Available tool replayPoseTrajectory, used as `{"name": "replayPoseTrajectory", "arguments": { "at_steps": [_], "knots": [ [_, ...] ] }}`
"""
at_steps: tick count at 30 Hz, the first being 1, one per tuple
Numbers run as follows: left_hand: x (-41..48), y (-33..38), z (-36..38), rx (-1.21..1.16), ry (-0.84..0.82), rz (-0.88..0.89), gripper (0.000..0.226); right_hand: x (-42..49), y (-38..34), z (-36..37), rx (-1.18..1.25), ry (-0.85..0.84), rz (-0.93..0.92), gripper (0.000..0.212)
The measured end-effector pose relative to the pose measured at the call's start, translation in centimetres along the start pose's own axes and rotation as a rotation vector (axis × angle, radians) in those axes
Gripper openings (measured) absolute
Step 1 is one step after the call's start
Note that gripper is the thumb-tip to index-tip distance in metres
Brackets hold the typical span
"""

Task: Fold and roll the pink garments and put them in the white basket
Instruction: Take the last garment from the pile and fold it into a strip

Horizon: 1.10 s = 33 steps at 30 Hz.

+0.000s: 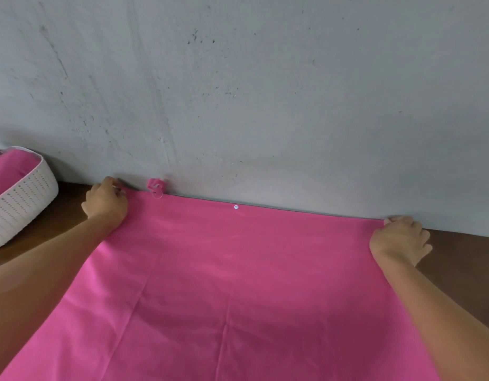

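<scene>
L hand [106,204] bare | R hand [400,240] bare | L forearm [45,273] + R forearm [446,312] uncovered to edge of view

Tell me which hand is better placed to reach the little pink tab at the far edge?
Probably the left hand: it grips the far corner of the pink garment beside the tab; the right hand holds the opposite corner.

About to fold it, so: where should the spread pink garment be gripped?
Probably by its two far corners, from the outer sides, where the left hand and right hand now sit. The pink garment lies flat with that edge against the wall.
</scene>
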<state>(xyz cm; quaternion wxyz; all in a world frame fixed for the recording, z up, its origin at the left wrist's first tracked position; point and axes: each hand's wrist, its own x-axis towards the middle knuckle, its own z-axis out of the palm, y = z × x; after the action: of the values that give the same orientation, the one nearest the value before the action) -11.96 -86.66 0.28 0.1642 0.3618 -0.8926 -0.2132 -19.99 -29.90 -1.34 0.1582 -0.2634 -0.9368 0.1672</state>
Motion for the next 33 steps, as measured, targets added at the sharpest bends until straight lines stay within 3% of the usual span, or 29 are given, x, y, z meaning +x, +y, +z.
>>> {"name": "replayPoseTrajectory", "arguments": {
  "at_steps": [8, 15, 22, 25, 33],
  "knots": [
    [-7.3, 2.6, -2.2, 0.025, -0.008, 0.115, 0.042, -0.3, 0.5, -2.3, 0.148, -0.188, -0.002, 0.032],
    [-18.4, 4.2, -1.6, 0.048, -0.202, 0.432, 0.037, -7.2, 3.2, -5.1, -0.110, -0.270, -0.416, 0.051],
    [-26.5, 5.6, -0.7, 0.087, -0.428, 0.687, 0.086, -12.0, 6.2, -7.9, -0.219, -0.405, -0.371, 0.072],
    [-27.6, 5.3, -0.2, 0.209, -0.432, 0.752, 0.089, -14.4, 7.8, -9.5, -0.241, -0.442, -0.353, 0.079],
    [-27.8, 5.2, -0.5, 0.213, -0.383, 0.753, 0.082, -21.6, 12.8, -13.4, -0.350, -0.433, -0.327, 0.117]
  ]
}}
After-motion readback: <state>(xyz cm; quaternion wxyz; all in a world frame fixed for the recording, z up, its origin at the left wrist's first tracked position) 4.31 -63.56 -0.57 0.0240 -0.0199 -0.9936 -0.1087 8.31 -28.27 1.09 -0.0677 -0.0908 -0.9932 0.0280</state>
